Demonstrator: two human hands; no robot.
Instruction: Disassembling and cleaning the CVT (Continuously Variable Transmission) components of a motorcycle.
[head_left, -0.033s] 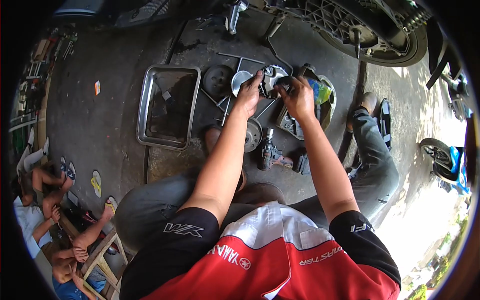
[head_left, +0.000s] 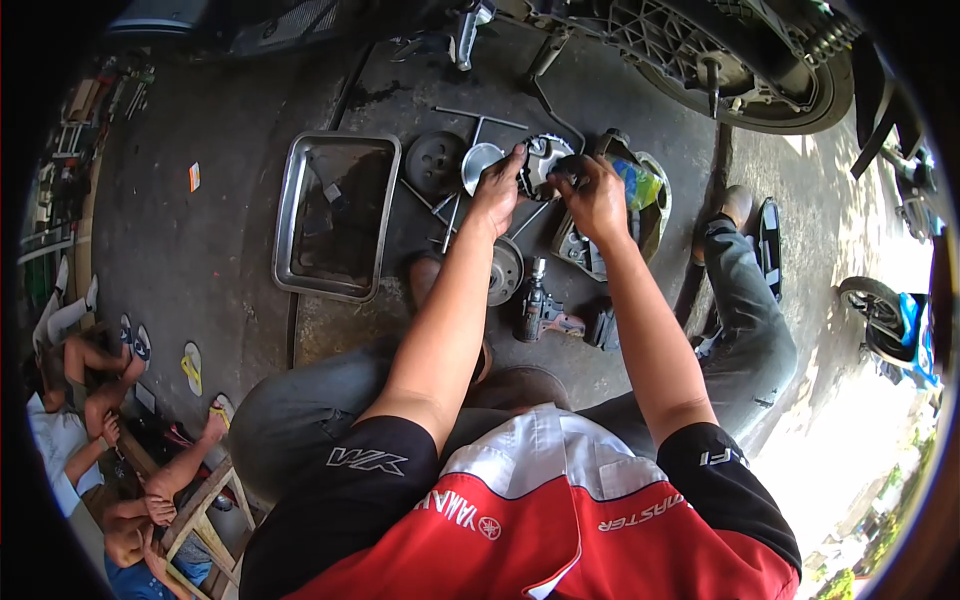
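Observation:
My left hand (head_left: pixel 498 190) is closed on the left edge of a round silver metal part (head_left: pixel 543 152) with a toothed rim, its thumb lying along the top. At the right side of this part, my right hand (head_left: pixel 596 200) is bent with its fingertips pinched round a small dark piece (head_left: pixel 572 166), whose kind I cannot make out. Left of the held part lie a shiny round cup (head_left: pixel 480 160) and a dark disc with holes (head_left: pixel 436 163). Just beyond my right hand sits a casing cover (head_left: pixel 657 205) containing a blue and yellow-green packet (head_left: pixel 642 183).
A steel tray (head_left: pixel 281 215) rests on the floor at left. Around the work lie T-handle wrenches (head_left: pixel 478 122), a metal disc (head_left: pixel 506 272), a cordless impact wrench (head_left: pixel 538 308) and a dark block (head_left: pixel 605 328). A motorcycle (head_left: pixel 740 70) stands beyond; people's limbs (head_left: pixel 160 505) show at lower left.

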